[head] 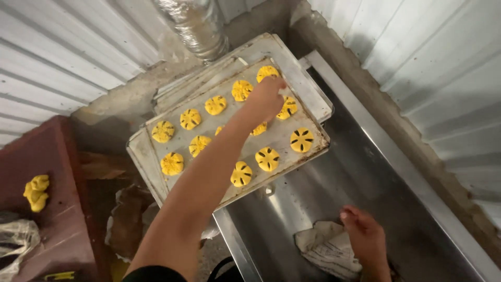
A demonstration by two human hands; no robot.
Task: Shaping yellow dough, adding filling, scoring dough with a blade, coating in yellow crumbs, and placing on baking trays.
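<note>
Left hand (264, 99) is extended over the baking tray (313, 137), fingers closed in a pinch at a yellow dough piece (287, 108) near the tray's far edge; whether it grips the piece cannot be told. Right hand (365, 237) rests loosely open, fingertips on a crumpled paper (323, 248) lying on the steel desk (323, 183).

Corrugated metal walls (62, 47) close in both sides; a foil duct (195, 23) rises at the far corner.

The tray sits on stacked trays (292, 62), overhanging the desk's near edge. A dark red surface (57, 209) at left carries a lump of yellow dough (36, 192).

The tray holds scored yellow rounds in rows, the forearm covering several.
</note>
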